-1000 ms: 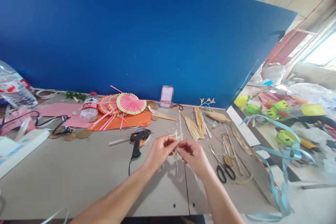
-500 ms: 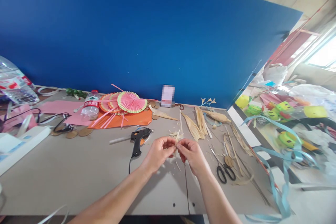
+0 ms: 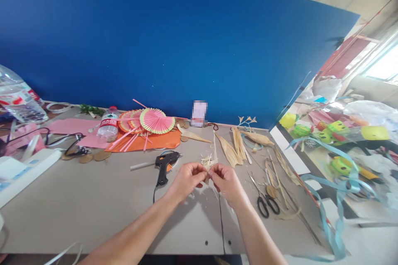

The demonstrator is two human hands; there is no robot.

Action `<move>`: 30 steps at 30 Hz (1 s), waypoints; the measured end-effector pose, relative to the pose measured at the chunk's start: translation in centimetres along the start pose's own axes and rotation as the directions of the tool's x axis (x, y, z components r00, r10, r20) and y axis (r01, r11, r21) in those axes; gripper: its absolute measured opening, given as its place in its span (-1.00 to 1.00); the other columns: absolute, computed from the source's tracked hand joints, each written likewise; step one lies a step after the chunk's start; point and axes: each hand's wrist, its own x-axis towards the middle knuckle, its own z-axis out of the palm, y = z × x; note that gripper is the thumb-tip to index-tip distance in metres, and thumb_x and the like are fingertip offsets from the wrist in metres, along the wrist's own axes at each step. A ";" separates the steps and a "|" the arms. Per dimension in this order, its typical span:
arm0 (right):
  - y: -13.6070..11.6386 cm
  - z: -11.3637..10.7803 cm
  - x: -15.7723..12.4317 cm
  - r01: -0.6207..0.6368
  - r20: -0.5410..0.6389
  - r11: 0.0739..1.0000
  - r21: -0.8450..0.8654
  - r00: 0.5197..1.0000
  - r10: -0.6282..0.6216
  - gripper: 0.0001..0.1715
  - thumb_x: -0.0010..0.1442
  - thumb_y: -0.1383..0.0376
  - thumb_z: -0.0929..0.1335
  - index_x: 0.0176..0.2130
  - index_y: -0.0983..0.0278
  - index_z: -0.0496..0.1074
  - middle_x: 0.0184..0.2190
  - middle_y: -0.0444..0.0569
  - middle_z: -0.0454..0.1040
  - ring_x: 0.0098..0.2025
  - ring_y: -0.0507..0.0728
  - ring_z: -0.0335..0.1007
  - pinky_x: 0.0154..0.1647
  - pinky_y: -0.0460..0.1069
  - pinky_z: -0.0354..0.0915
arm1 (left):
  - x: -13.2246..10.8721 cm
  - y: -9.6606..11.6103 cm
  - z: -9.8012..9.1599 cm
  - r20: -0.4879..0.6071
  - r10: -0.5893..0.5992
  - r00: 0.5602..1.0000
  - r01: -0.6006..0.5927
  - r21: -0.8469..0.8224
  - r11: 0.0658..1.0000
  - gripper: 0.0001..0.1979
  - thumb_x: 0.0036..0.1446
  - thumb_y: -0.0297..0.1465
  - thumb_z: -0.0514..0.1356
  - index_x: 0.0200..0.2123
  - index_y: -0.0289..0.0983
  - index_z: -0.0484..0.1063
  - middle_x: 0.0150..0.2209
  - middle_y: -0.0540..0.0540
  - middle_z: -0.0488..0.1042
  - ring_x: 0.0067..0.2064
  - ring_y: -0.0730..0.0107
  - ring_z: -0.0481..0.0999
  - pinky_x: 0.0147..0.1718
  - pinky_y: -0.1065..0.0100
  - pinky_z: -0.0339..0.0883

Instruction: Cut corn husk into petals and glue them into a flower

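Over the middle of the table, my left hand and my right hand meet, fingertips almost touching. Both are closed in a pinch on a small strip of dried corn husk, mostly hidden by the fingers. Just beyond them lies a little heap of pale husk shreds, with more bits scattered below. Larger dried corn husks rest to the right behind my right hand. To the left of my left hand is a black glue gun with a glue stick in its back.
Black-handled scissors lie open at the right, near a wooden disc and thin stems. Pink paper fans on orange paper and a water bottle stand back left. A blue panel closes the rear.
The husk strip that stuck up above my fingertips no longer shows there; a piece now hangs below them. My hands stay in nearly the same place.
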 end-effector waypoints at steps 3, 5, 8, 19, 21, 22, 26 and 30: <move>0.0 0.0 0.0 0.000 0.011 1.000 -0.014 1.000 0.000 -0.83 -0.02 0.26 0.29 -0.54 0.31 0.26 -0.72 -0.24 0.19 -0.70 -0.10 -0.05 -0.71 -0.17 -0.08 | 0.0 0.1 0.0 0.007 -0.020 1.000 0.020 -0.023 1.000 -0.91 -0.16 -0.40 0.12 -0.57 -0.32 0.34 -0.60 0.03 0.35 -0.53 0.51 0.33 -0.53 0.47 0.23; -0.1 0.0 0.0 -0.002 0.015 1.000 -0.020 1.000 0.002 -0.85 -0.02 0.27 0.28 -0.54 0.31 0.26 -0.73 -0.24 0.18 -0.70 -0.10 -0.05 -0.71 -0.17 -0.08 | 0.0 0.1 0.0 0.006 -0.016 1.000 0.016 -0.008 1.000 -0.91 -0.16 -0.41 0.12 -0.58 -0.32 0.33 -0.61 0.03 0.34 -0.54 0.52 0.32 -0.53 0.46 0.23; -0.2 0.1 0.0 -0.006 0.013 1.000 -0.019 1.000 0.006 -0.87 -0.04 0.29 0.28 -0.55 0.30 0.26 -0.74 -0.25 0.16 -0.70 -0.10 -0.06 -0.71 -0.17 -0.09 | 0.1 0.0 0.0 0.008 0.009 1.000 -0.009 0.025 1.000 -0.93 -0.16 -0.42 0.10 -0.57 -0.32 0.32 -0.60 0.03 0.34 -0.53 0.52 0.32 -0.53 0.46 0.24; -0.2 0.7 -0.1 -0.017 -0.019 1.000 0.024 1.000 0.017 -0.89 -0.09 0.34 0.27 -0.59 0.29 0.21 -0.78 -0.30 0.05 -0.71 -0.12 -0.16 -0.72 -0.16 -0.20 | 0.1 -0.1 0.0 0.051 0.125 0.991 -0.129 0.086 0.988 -0.92 -0.15 -0.41 0.10 -0.58 -0.30 0.26 -0.62 0.06 0.27 -0.56 0.53 0.26 -0.55 0.47 0.20; -0.4 0.9 -0.4 -0.038 0.006 0.994 0.105 0.999 0.037 -0.86 -0.09 0.32 0.28 -0.61 0.29 0.19 -0.79 -0.32 0.02 -0.73 -0.12 -0.18 -0.73 -0.16 -0.23 | 0.1 -0.1 0.3 0.003 0.150 0.989 -0.149 0.153 0.977 -0.93 -0.16 -0.43 0.09 -0.61 -0.30 0.24 -0.66 0.07 0.26 -0.58 0.54 0.24 -0.57 0.48 0.16; -0.6 0.9 -0.6 -0.057 0.035 0.985 0.165 0.998 0.052 -0.84 -0.09 0.31 0.29 -0.60 0.28 0.19 -0.80 -0.33 0.00 -0.74 -0.13 -0.19 -0.73 -0.16 -0.24 | 0.1 -0.2 0.4 -0.028 0.153 0.988 -0.146 0.180 0.973 -0.92 -0.17 -0.44 0.09 -0.62 -0.29 0.24 -0.67 0.07 0.27 -0.59 0.54 0.24 -0.58 0.48 0.14; -2.3 -1.1 -2.4 -0.111 0.159 0.904 0.413 0.986 0.049 -0.80 -0.11 0.25 0.34 -0.56 0.29 0.23 -0.78 -0.33 0.03 -0.76 -0.14 -0.18 -0.72 -0.16 -0.19 | 0.7 -0.5 0.1 -0.097 0.045 0.994 -0.040 0.055 0.998 -0.94 -0.15 -0.43 0.06 -0.59 -0.29 0.24 -0.62 0.02 0.36 -0.58 0.53 0.28 -0.56 0.46 0.18; -2.5 -5.6 -3.2 -0.039 0.101 0.924 0.380 0.995 0.001 -0.75 -0.11 0.22 0.35 -0.57 0.29 0.20 -0.49 -0.11 0.33 -0.69 -0.11 0.04 -0.68 -0.14 -0.05 | 0.8 -0.4 -1.1 -0.053 -0.081 0.995 0.074 -0.129 0.989 -0.91 -0.15 -0.39 0.10 -0.56 -0.30 0.23 -0.51 -0.07 0.45 -0.45 0.45 0.40 -0.49 0.43 0.24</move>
